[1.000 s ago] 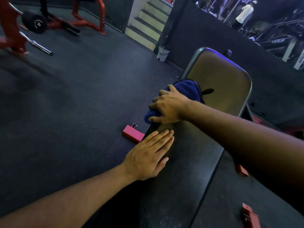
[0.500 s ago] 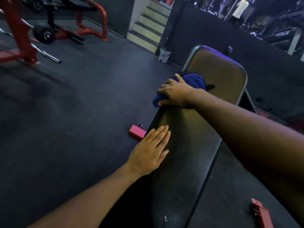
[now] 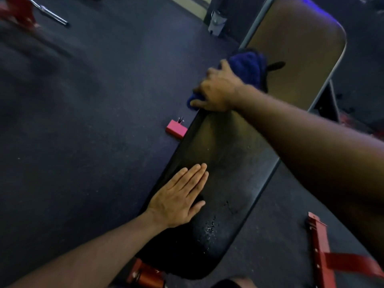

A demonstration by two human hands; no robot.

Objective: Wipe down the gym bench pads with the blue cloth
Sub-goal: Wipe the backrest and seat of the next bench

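The long black seat pad [image 3: 226,175] of the gym bench runs from bottom centre up to the raised back pad [image 3: 297,50] at top right. My right hand [image 3: 218,91] presses the bunched blue cloth [image 3: 248,67] at the left edge where the two pads meet, with fingers curled over the cloth. My left hand [image 3: 178,196] lies flat with straight fingers on the near left part of the seat pad. Small specks show on the pad near its front end.
Red bench frame parts sit on the dark rubber floor: a foot [image 3: 175,128] left of the pad, a bar [image 3: 320,250] at bottom right, a piece [image 3: 145,275] under the front. A white bucket [image 3: 216,22] stands by the far wall. A barbell end [image 3: 52,14] lies top left.
The view has dropped lower and closer over the bench. My right hand with the cloth stays at the junction of the pads, after sliding up from lower on the seat pad. My left hand stays flat.
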